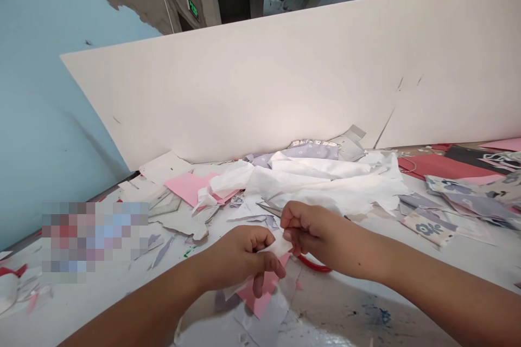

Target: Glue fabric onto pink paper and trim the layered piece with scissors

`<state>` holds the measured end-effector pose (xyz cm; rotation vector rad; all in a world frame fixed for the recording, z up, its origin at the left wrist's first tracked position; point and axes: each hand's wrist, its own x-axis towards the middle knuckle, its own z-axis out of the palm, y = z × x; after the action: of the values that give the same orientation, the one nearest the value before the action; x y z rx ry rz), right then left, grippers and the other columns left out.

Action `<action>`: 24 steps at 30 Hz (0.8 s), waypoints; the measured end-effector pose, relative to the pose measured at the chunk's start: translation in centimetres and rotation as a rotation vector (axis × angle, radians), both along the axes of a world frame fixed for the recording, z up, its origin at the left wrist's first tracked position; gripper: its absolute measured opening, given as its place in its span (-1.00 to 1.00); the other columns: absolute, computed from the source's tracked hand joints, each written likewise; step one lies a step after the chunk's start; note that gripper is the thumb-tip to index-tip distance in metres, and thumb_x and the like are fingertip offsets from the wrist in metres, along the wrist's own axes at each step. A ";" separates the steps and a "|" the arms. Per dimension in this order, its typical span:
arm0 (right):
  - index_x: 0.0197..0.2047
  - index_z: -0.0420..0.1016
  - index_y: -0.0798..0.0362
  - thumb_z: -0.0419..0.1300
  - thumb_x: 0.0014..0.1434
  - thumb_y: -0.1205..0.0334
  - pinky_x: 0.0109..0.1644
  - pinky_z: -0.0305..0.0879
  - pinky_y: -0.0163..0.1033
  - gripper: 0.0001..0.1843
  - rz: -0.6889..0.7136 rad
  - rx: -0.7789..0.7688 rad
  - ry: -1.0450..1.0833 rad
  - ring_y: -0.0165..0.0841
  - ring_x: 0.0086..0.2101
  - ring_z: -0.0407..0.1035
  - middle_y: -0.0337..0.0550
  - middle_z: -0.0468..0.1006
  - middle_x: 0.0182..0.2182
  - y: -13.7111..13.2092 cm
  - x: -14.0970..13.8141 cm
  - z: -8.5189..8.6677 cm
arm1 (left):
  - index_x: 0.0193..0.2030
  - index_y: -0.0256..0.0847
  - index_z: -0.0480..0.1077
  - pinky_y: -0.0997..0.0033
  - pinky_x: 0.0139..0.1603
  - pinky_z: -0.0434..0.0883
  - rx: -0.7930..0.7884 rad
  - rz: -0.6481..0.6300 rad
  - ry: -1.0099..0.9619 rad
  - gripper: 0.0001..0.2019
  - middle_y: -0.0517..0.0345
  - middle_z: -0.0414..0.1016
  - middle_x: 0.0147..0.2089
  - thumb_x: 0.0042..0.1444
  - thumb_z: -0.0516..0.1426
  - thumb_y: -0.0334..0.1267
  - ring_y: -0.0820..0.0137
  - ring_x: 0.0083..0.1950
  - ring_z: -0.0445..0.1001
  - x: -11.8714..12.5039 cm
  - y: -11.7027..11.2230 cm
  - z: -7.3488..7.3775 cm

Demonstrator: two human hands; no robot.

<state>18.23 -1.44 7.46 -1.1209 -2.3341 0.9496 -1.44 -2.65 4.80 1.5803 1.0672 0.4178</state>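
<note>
A small, thin white piece (279, 245), cloth or paper, stretches between my two hands. My left hand (252, 260) has it between thumb and fingers, which are partly bent. At its upper right corner, my right hand (311, 227) pinches the edge. Scissors with a red handle (315, 264) and metal blades (269, 206) show behind and below my right hand; the hand hides their middle. Under my left hand lies pink paper (262, 293) on the white tabletop (325, 303).
Crumpled white cloth (325, 184) lies beyond my hands, by a white upright panel (264, 92). Pink paper (189, 187) and torn pale scraps (179, 222) are at left. Patterned pieces (429, 225) and red sheets (448, 165) lie at right. One patch at left is blurred out.
</note>
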 end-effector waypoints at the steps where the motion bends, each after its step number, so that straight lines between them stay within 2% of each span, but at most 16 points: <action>1: -0.35 0.20 -0.02 -0.08 0.08 0.36 -0.49 0.10 -0.40 -0.89 -0.007 0.009 -0.005 -0.47 -0.48 0.27 -0.31 0.46 -0.45 0.1 0.0 -0.1 | -0.42 -0.24 0.26 0.55 -0.59 0.18 -0.031 -0.014 -0.018 -0.83 0.12 0.51 -0.37 -0.02 0.10 -0.18 0.53 -0.63 0.39 0.0 0.0 -0.1; 4: -0.36 0.19 -0.02 -0.09 0.12 0.30 -0.53 0.06 -0.40 -0.92 -0.029 0.044 -0.008 -0.48 -0.53 0.21 -0.33 0.44 -0.49 0.1 0.0 -0.2 | -0.43 -0.23 0.22 0.53 -0.59 0.19 -0.106 -0.016 -0.084 -0.80 0.13 0.51 -0.41 -0.04 0.13 -0.16 0.53 -0.66 0.37 0.2 0.2 -0.4; 8: -0.28 0.20 -0.02 -0.13 0.17 0.14 -0.49 0.09 -0.38 -0.84 -0.144 0.081 0.091 -0.48 -0.53 0.18 -0.31 0.37 -0.52 0.2 -0.3 0.0 | -0.45 -0.23 0.14 0.57 -0.63 0.11 -0.109 0.078 -0.205 -0.74 0.12 0.51 -0.45 -0.05 0.15 -0.16 0.55 -0.69 0.35 0.3 0.4 -0.6; 11: -0.22 0.26 -0.01 0.00 0.10 0.03 -0.51 0.10 -0.40 -0.75 -0.108 -0.068 0.103 -0.48 -0.51 0.22 -0.26 0.39 -0.46 0.3 -0.5 -0.3 | -0.44 -0.24 0.15 0.58 -0.63 0.11 -0.105 0.093 -0.245 -0.74 0.12 0.51 -0.44 -0.04 0.15 -0.15 0.57 -0.69 0.35 0.4 0.4 -0.7; 13: -0.32 0.29 0.03 0.06 0.05 0.05 -0.57 0.06 -0.43 -0.77 -0.079 -0.173 0.101 -0.52 -0.57 0.19 -0.27 0.39 -0.50 0.3 -0.8 -0.9 | -0.42 -0.26 0.18 0.58 -0.63 0.11 -0.093 0.074 -0.244 -0.77 0.13 0.50 -0.44 -0.03 0.14 -0.16 0.58 -0.68 0.35 0.5 0.3 -0.7; 17: -0.48 0.22 0.07 0.06 0.05 0.13 -0.64 0.04 -0.50 -0.80 -0.082 -0.328 0.202 -0.58 -0.64 0.20 -0.31 0.38 -0.61 0.4 -1.3 -1.5 | -0.41 -0.26 0.18 0.59 -0.63 0.10 -0.070 0.061 -0.238 -0.80 0.14 0.49 -0.44 0.00 0.12 -0.21 0.59 -0.68 0.36 0.4 0.2 -0.7; 20: -0.50 0.21 0.08 0.07 0.04 0.16 -0.66 0.06 -0.51 -0.81 -0.064 -0.380 0.243 -0.58 -0.65 0.23 -0.31 0.38 -0.63 0.3 -1.5 -1.6 | -0.38 -0.25 0.20 0.59 -0.63 0.11 -0.097 0.013 -0.222 -0.82 0.16 0.47 -0.46 0.01 0.12 -0.20 0.56 -0.66 0.38 0.3 0.2 -0.6; 24: -0.50 0.21 0.08 0.06 0.04 0.15 -0.64 0.14 -0.48 -0.81 -0.025 -0.427 0.262 -0.55 -0.66 0.29 -0.33 0.37 -0.63 0.4 -1.6 -2.0 | -0.36 -0.26 0.21 0.59 -0.67 0.13 -0.163 -0.059 -0.244 -0.73 0.16 0.43 -0.51 0.03 0.06 -0.06 0.52 -0.67 0.37 0.4 0.0 -0.5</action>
<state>16.62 -1.09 5.47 -1.0916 -1.9544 1.5335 -1.04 -2.62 4.32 1.3735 0.8442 0.4597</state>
